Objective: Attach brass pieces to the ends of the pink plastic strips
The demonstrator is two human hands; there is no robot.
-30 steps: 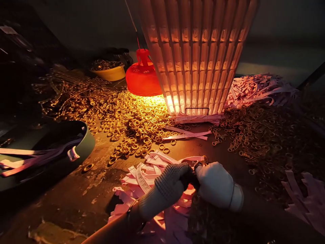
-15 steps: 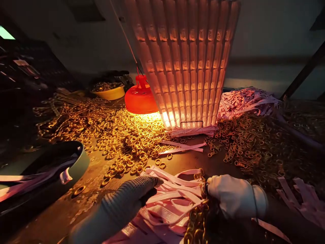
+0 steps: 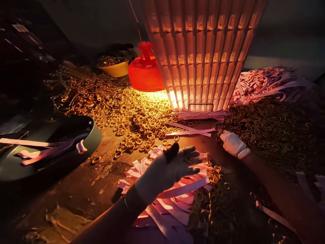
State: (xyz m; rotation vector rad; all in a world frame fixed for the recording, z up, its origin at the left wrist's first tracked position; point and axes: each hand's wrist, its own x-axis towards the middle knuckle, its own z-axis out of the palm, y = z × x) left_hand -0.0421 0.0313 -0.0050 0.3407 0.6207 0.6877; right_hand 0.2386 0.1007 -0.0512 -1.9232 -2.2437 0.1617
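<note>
My left hand (image 3: pixel 165 173), in a knitted glove, is stretched palm up over a heap of pale pink straps (image 3: pixel 175 196). Its fingers and thumb are apart, and a brass-coloured ring (image 3: pixel 188 159) shows against the fingers; whether they grip it is unclear. Farther right, my gloved right hand (image 3: pixel 234 145) is closed, its fingertips pinching a small brass fitting (image 3: pixel 219 134) just above the table. Brass rings (image 3: pixel 215 173) gather at the straps' right ends, with more in shadow below.
A red lamp (image 3: pixel 146 73) lights a pile of loose rings (image 3: pixel 149 115). Behind stands a ribbed plastic panel (image 3: pixel 203 61). A dark green basin (image 3: pixel 96 137) with straps is at left, a yellow bowl (image 3: pixel 116 69) at the back. More straps (image 3: pixel 266 84) and fittings (image 3: pixel 271 132) lie right.
My view has shifted, so the scene sits lower at the back. My left hand has moved right and turned palm up. My right hand has left the straps' ends and reached forward to the fittings.
</note>
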